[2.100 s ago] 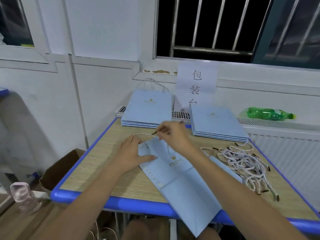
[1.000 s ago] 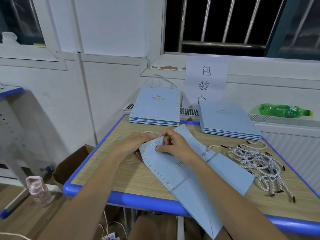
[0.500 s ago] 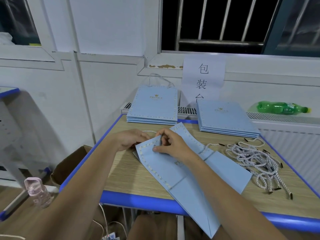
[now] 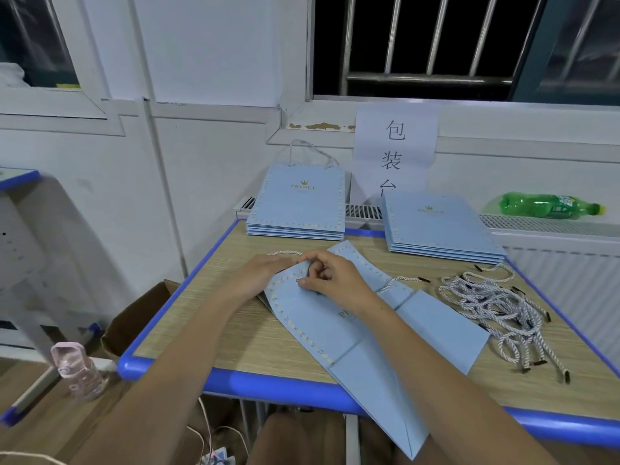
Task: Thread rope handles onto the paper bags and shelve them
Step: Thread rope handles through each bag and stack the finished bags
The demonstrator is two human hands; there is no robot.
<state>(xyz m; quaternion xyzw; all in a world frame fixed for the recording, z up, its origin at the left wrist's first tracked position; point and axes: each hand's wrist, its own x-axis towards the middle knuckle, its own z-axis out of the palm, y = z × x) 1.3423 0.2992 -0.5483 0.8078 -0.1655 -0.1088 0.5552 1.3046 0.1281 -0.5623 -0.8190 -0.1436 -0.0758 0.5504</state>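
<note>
Counting two hands (image 4: 303, 275), two bag stacks (image 4: 297, 204)

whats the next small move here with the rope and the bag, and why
Probably pull the rope end through the bag hole: the right hand pinches at the bag's top edge, the left hand steadies it, and a rope loop lies slack behind.

The paper bag (image 4: 339, 317) under the hands is showing a smooth, matt light-blue card finish, as are the two stacks of bags (image 4: 298, 209) at the back, each carrying a dull gold print. The loose rope handles (image 4: 493, 303) are looking like twisted white-and-grey cord with dark hard tips, rough against the table (image 4: 235, 330), whose top is showing a pale matt wood grain edged in glossy blue plastic. The green bottle (image 4: 550, 205) is gleaming as clear shiny plastic, and the window bars (image 4: 432, 38) are catching light like bare metal.
</note>
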